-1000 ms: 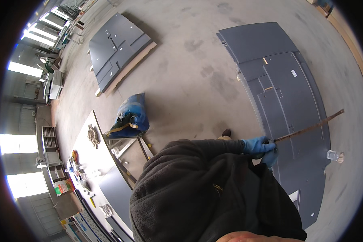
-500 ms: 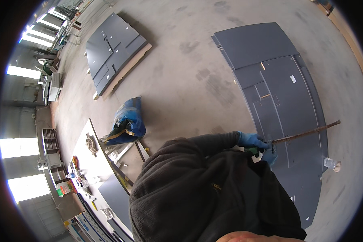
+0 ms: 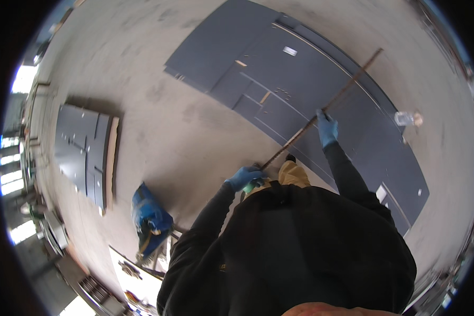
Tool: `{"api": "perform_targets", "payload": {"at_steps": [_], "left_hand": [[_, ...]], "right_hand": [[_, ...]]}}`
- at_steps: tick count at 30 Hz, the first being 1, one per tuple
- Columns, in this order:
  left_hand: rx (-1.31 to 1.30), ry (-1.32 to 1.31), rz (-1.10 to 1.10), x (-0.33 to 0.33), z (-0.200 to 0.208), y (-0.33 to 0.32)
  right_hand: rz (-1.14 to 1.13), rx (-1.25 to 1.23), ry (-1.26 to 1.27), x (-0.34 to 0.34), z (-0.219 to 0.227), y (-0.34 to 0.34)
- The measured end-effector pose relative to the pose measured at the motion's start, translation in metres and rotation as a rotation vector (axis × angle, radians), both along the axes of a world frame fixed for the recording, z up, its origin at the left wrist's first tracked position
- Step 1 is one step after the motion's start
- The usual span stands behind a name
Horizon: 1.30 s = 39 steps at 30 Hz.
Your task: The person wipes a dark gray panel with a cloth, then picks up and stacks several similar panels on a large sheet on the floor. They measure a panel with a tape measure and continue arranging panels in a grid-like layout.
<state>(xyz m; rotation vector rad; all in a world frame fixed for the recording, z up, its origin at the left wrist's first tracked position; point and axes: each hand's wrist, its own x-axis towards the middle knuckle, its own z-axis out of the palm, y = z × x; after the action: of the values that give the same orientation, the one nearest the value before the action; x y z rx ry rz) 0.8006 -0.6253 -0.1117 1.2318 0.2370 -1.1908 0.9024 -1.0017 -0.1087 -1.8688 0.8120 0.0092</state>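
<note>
A long, thin, rusty-brown rod (image 3: 347,87) runs slantwise in front of my body, from lower left to upper right. My left hand (image 3: 244,178), in a blue glove, is closed at its lower end. Something green (image 3: 254,184) shows beside those fingers; its kind I cannot make out. Farther along, my right hand (image 3: 327,130), also blue-gloved, grips the rod near its middle. Beneath the rod lie dark grey flat panels (image 3: 347,126), stacked on the floor, with small cut-outs and a white label (image 3: 289,51).
A second stack of grey panels (image 3: 81,150) lies at the left on a pale board. Nearer stands a stuffed blue sack (image 3: 151,213), beside a white-topped table (image 3: 118,258) at the lower left. A clear plastic bottle (image 3: 404,118) is beyond the panels' right edge.
My view has swung round. My hands, close together before, are now apart, the right one farther up the rod. The rod points more steeply away from me.
</note>
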Motion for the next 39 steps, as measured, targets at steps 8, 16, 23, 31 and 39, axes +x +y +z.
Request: {"api": "perform_targets", "payload": {"at_steps": [8,16,23,31,39], "left_hand": [[0.15,0.13,0.078,0.003,-0.093,-0.036],[0.297,0.038,0.034,0.024,-0.187,-0.077],[0.308,0.07,0.076,-0.01,-0.218,-0.065],[0.295,0.104,0.118,-0.022,-0.232,-0.079],[0.346,0.139,0.054,-0.018,-0.238,-0.083]], "right_hand": [[0.124,-0.134,0.255,-0.079,-0.057,-0.036],[0.314,0.238,0.589,-0.23,-0.116,-0.031],[0.47,0.207,0.642,-0.24,-0.118,-0.011],[0.462,0.238,0.671,-0.213,-0.108,0.003],[0.494,0.203,0.722,-0.227,-0.113,-0.006]]}}
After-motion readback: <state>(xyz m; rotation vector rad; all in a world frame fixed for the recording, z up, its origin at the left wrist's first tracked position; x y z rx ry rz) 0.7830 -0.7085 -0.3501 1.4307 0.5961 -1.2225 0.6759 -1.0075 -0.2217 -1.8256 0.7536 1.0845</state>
